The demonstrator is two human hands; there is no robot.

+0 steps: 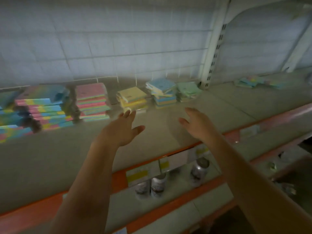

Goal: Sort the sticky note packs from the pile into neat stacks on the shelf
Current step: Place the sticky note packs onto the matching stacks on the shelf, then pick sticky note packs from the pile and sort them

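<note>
reaching over blurred shelf (168,105), left hand (120,130) and right hand (197,125) fingers spread, empty, sticky note stacks (93,100) smeared

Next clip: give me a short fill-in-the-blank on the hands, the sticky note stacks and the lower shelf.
1. Both the left hand and the right hand hold ____.
2. The stack nearest the left hand's fingertips, the yellow stack, is mostly ____ in colour.
3. The green stack stands directly ____ of the blue-topped stack.
4. On the lower shelf stand silver ____.

Missing: nothing; yellow; right; cans
</note>
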